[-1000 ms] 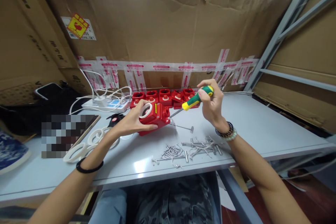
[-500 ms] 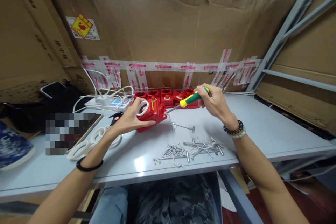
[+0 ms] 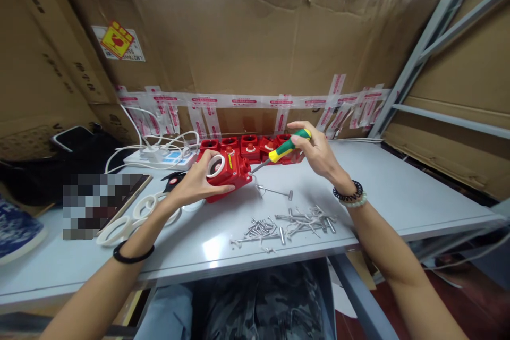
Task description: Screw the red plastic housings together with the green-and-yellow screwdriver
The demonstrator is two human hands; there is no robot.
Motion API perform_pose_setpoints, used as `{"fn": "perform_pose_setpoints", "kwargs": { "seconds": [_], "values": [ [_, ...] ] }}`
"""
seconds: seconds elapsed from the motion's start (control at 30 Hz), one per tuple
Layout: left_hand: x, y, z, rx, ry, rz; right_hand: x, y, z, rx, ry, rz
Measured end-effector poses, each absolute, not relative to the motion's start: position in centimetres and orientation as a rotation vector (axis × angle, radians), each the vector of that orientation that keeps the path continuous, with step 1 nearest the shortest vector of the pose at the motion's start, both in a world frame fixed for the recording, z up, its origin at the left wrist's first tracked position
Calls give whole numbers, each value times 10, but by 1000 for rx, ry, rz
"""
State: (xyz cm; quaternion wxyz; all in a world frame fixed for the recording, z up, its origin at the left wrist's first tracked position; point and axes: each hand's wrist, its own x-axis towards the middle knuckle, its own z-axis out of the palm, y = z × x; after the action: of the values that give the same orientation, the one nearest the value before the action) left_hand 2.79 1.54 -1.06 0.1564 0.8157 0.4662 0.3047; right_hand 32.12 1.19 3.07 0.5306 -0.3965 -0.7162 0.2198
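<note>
My left hand (image 3: 195, 183) grips a red plastic box (image 3: 231, 175) that carries a white ring on its top, holding it tilted on the grey table (image 3: 398, 191). My right hand (image 3: 314, 151) is closed round the green and yellow handle of a screwdriver (image 3: 285, 150). The metal shaft points left and down, and its tip meets the right side of the red box. A single long screw (image 3: 277, 192) lies just right of the box.
A row of red boxes (image 3: 251, 146) lines the cardboard wall (image 3: 258, 48). A heap of long screws (image 3: 287, 223) lies near the front edge. White rings (image 3: 131, 218), a power strip with white cables (image 3: 159, 156) and a dark bag (image 3: 59, 164) sit left. A metal shelf frame (image 3: 418, 48) stands right.
My right hand has lowered and shifted left, laying the screwdriver flatter against the box's right side. The left hand has tipped the box slightly.
</note>
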Motion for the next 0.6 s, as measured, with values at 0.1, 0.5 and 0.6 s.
{"fn": "perform_pose_setpoints", "kwargs": {
  "seconds": [0.1, 0.5, 0.6],
  "values": [
    [28, 15, -10, 2335, 1327, 883, 321, 12, 32, -842, -1703, 662],
    [31, 15, -14, 2343, 1297, 890, 312, 12, 26, -887, -1558, 411],
    [33, 13, -14, 2359, 1275, 885, 309, 9, 27, -838, -1535, 513]
  ]
}}
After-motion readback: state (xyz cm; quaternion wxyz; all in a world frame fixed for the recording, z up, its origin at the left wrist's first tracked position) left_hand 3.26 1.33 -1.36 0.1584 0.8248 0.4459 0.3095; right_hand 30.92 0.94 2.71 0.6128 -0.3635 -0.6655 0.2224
